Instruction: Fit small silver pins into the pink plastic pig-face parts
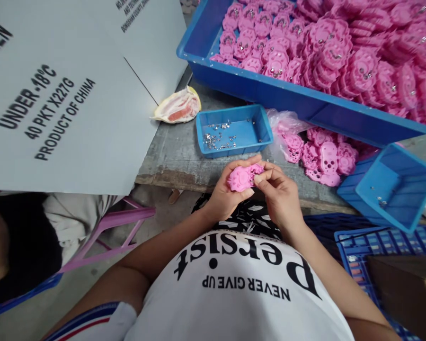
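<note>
A pink flower-shaped plastic part (242,177) sits between both hands just in front of the table edge. My left hand (227,194) wraps around it from below and the left. My right hand (280,192) pinches its right edge with fingertips pressed together. Straight behind them a small blue tray (262,124) holds several small metal pieces (215,138).
A big blue bin (255,87) at the back right is heaped with pink parts (341,52). More pink parts (323,158) lie loose by a plastic bag. An empty blue tub (390,187) tilts at right. White printed cardboard (57,94) covers the left; a pomelo peel (177,106) lies beside it.
</note>
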The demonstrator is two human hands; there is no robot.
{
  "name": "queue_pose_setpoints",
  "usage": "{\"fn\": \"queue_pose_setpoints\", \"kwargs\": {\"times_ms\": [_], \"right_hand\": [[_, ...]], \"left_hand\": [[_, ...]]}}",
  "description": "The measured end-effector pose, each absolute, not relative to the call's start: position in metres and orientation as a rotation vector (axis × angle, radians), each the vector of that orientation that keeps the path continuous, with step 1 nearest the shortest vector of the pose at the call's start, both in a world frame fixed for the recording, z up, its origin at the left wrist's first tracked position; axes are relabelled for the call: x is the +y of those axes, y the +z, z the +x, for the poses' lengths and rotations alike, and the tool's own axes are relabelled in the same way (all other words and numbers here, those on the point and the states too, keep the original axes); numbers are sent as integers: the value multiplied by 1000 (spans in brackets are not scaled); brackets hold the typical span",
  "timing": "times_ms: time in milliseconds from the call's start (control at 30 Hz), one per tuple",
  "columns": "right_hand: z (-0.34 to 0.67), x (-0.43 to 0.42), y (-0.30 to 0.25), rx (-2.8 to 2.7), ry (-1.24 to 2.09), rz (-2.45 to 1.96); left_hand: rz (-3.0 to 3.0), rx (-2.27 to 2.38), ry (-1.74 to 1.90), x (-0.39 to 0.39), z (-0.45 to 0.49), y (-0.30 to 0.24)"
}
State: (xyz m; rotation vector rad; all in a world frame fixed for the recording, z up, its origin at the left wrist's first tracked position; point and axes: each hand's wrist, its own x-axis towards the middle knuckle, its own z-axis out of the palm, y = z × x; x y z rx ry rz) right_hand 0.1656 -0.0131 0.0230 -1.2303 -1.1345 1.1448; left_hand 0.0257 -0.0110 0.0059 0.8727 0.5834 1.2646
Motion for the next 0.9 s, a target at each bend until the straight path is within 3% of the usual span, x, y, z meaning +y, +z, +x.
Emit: {"fn": "queue_pose_setpoints", "kwargs": {"times_ms": [233,533,900], "right_hand": [[159,-11,19,-1069,1101,-1183],[200,-15,10,-967,988,-1352],[245,-10,-8,-1212,887,-1638]], "left_hand": [[754,593,1282,-10,29,9],[326,730,1034,-1,7,32],[411,913,1008,-3,0,25]]}}
